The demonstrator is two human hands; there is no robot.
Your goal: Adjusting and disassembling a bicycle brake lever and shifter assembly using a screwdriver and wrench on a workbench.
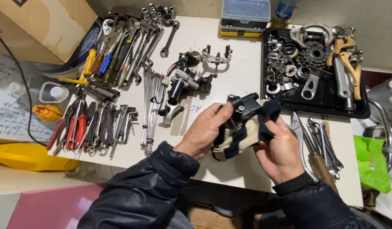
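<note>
My left hand (pixel 203 130) grips a small black metal bicycle part (pixel 243 108) above the white table (pixel 230 72), near its front edge. My right hand (pixel 278 149) presses a black-and-cream striped rag (pixel 238 138) against that part, with the cloth bunched between both hands. Both arms wear dark jacket sleeves. The underside of the part is hidden by the rag.
Pliers, wrenches, screwdrivers and hex keys (pixel 106 85) cover the table's left side. More black bike parts (pixel 183 82) lie in the middle. A black tray (pixel 327 99) of metal rings, cogs and levers sits at the right, with wrenches (pixel 321 144) in front. A cardboard box (pixel 43 25) stands at upper left.
</note>
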